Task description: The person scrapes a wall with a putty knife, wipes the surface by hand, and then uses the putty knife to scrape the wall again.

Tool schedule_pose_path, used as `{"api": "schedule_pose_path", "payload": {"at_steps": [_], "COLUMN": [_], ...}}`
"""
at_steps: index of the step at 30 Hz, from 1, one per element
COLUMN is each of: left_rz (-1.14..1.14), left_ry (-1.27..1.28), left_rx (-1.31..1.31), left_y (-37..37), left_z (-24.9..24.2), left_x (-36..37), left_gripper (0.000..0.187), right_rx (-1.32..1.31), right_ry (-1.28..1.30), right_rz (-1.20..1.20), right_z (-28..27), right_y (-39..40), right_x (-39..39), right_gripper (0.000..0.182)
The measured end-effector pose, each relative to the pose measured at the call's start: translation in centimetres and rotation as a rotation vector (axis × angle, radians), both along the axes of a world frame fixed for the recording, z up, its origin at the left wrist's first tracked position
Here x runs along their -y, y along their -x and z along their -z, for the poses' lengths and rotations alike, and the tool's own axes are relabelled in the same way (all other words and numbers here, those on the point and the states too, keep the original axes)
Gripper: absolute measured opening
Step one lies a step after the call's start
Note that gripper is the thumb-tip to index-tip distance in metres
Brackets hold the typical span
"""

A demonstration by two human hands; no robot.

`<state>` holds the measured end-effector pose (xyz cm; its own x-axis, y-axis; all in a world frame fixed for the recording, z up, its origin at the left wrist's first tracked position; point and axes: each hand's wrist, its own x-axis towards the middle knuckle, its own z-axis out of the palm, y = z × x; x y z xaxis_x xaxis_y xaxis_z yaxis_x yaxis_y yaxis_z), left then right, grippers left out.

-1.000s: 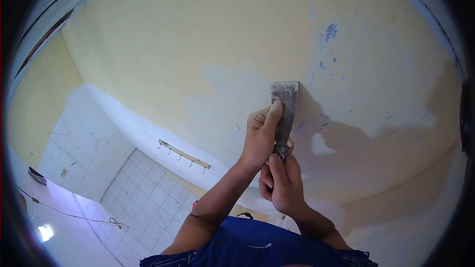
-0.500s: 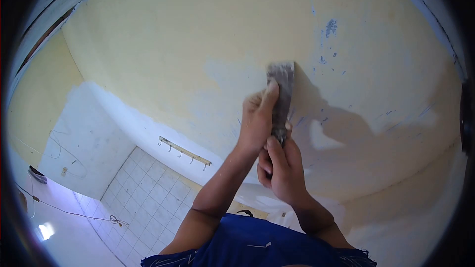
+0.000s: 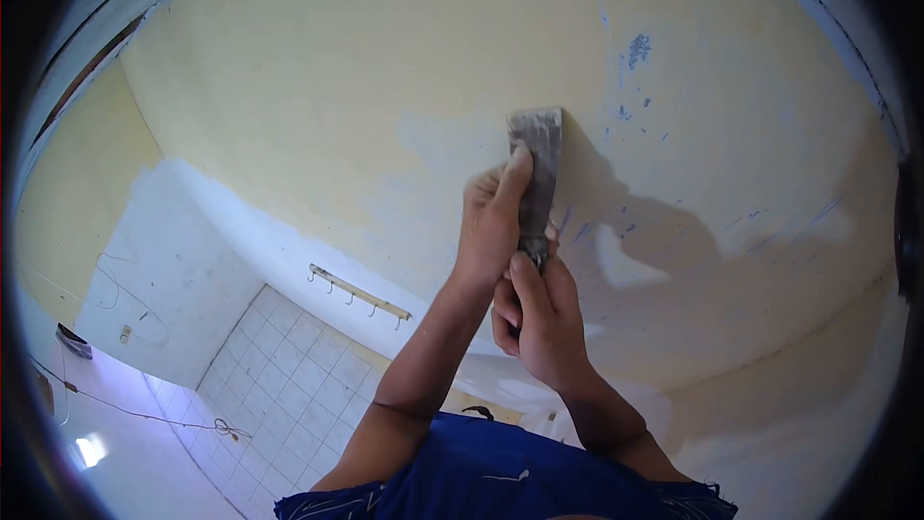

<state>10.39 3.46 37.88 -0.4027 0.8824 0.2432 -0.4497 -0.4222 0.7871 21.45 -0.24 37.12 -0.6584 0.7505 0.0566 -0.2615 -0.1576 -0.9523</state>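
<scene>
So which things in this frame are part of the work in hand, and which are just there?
In use:
- scraper, blade against the wall
- left hand, fingers on the blade
- right hand, gripping the handle
- yellow wall, with its scraped pale patch

Just there:
- hook rail
- tiled wall
- loose wires

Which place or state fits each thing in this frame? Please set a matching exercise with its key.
Things:
1. scraper blade
2. left hand
3. right hand
4. hook rail

Places or states:
A. gripping the scraper's handle
B. on the wall above the white tiles
C. fingers pressed along the blade
D. top edge against the yellow wall

Pairs: 1-D, 2-C, 3-A, 4-B
</scene>
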Motion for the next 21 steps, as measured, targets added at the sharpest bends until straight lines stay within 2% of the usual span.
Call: {"api": "schedule_pose_path", "payload": {"at_steps": [5,7,10,16,17,21], "left_rz": [-0.036,-0.006,0.006,-0.014,-0.019,-0.024], "left_ry": [0.020,0.109,0.054,0.001,0.017,0.095], "left_rx": [-0.009,-0.022,-0.002,0.029,0.007,-0.078], "left_y": [-0.4,-0.9,-1.2,0.3,0.4,0.1], "left_z": [0.7,1.9,2.8,-0.8,-0.8,1.8], "left_x": [0.4,0.9,0.4,0.3,0.3,0.7], "left_gripper": [0.040,0.040,0.040,0.039,0.045,0.045], "right_rx": [-0.023,-0.012,0.029,-0.007,-0.011,-0.012], "right_ry": [-0.045,-0.004,-0.021,-0.082,-0.097,-0.070], "right_rz": [-0.019,0.021,0.011,-0.042,-0.054,-0.012], "right_z": [1.3,2.1,2.9,-0.4,-0.1,2.3], "right_y": [-0.2,-0.7,-1.2,0.3,0.4,0.1], "right_x": [-0.1,0.7,0.1,-0.5,-0.6,0.0], "right_gripper": [0.022,0.022,0.022,0.023,0.024,0.025]}}
